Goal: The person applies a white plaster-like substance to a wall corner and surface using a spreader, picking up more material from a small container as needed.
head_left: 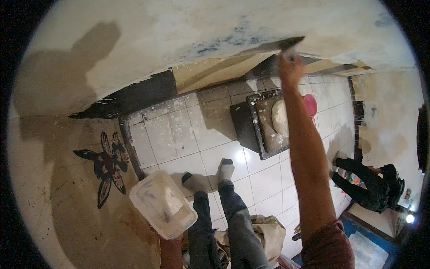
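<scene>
My right arm reaches up across the view, and my right hand (291,65) grips a putty knife (289,44) whose wide blade is against the pale, patchy wall (188,31). Bluish-dark mottling marks the wall just left of the blade. Low down at the left, my left hand (171,238) holds up a translucent rectangular plastic tub (156,201) with pale paste smeared inside; its fingers are mostly hidden beneath the tub. My socked feet stand on the tiles to the right of the tub.
A black box-like container (244,127) on the spattered tiled floor (170,134) holds a pale lump (280,116), beside a pink plastic dipper (310,104). Another person (371,188) in dark clothes is at the right wall. A beige cloth bundle (266,237) lies behind my legs.
</scene>
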Tool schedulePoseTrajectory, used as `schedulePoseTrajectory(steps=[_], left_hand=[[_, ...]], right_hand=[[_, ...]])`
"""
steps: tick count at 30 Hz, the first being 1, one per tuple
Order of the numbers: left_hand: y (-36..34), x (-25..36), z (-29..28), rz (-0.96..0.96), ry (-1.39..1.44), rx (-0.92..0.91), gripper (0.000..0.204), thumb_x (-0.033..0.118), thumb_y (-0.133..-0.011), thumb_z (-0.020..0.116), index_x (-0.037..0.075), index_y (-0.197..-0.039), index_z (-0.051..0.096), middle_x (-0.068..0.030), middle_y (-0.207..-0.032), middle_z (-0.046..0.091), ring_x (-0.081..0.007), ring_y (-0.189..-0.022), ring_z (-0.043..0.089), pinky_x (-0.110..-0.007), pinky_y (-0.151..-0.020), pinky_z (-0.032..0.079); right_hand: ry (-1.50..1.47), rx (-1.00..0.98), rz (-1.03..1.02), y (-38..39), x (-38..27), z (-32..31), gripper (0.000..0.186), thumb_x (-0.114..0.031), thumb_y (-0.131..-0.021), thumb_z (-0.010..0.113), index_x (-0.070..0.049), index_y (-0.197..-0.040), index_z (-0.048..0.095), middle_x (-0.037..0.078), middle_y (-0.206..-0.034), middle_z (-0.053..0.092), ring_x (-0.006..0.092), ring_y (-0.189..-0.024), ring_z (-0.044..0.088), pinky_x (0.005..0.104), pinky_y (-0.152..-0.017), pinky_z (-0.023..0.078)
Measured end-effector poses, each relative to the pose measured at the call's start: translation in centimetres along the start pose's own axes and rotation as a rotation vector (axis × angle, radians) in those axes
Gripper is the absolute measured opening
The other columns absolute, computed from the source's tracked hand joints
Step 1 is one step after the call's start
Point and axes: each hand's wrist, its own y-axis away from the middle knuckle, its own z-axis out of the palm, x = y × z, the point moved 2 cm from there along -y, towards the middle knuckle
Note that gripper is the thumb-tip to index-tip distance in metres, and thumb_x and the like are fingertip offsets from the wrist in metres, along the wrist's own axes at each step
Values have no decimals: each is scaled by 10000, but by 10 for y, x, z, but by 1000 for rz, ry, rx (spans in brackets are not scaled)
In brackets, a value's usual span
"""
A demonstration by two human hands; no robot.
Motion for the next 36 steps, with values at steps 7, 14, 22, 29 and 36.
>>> schedulePoseTrajectory(steps=[7, 14, 22, 29, 36], left_hand=[[5, 0, -4, 11, -28, 13, 534, 359, -854, 614, 129, -1301, 433, -37, -1267, 484, -195, -1154, 448, -378, -962, 387], [10, 3, -9, 30, -32, 11, 528, 357, -853, 616, 128, -1294, 438, -36, -1257, 488, -193, -1144, 453, -376, -954, 392], [12, 9, -16, 48, 8, 11, 521, 356, -851, 618, 127, -1287, 445, -35, -1245, 494, -190, -1132, 459, -374, -943, 398], [14, 10, -20, 64, 29, 21, 515, 354, -850, 620, 127, -1280, 451, -34, -1235, 498, -189, -1123, 464, -372, -935, 402], [17, 12, -22, 79, 46, 28, 509, 353, -848, 622, 126, -1273, 456, -33, -1225, 503, -187, -1113, 468, -369, -926, 407]], right_hand=[[-170, -3, -95, 148, -242, 80, 357, -218, -815, 612, 42, -1037, 511, 247, -1074, 545, 413, -895, 576, 458, -799, 477], [-509, -213, 58, 179, -181, 19, 306, -141, -769, 645, 37, -1008, 576, 226, -897, 632, 374, -848, 633, 445, -756, 488], [55, -163, 240, 21, -23, 11, 463, -357, -730, 693, 61, -918, 628, 249, -878, 657, 400, -836, 643, 468, -744, 501], [182, -44, -12, 120, -205, 131, 381, -301, -783, 610, 45, -940, 600, 204, -823, 618, 350, -724, 604, 446, -666, 483], [-553, -505, 374, 240, -310, 96, 299, -157, -817, 586, 106, -958, 581, 273, -848, 603, 410, -735, 597, 471, -702, 481]])
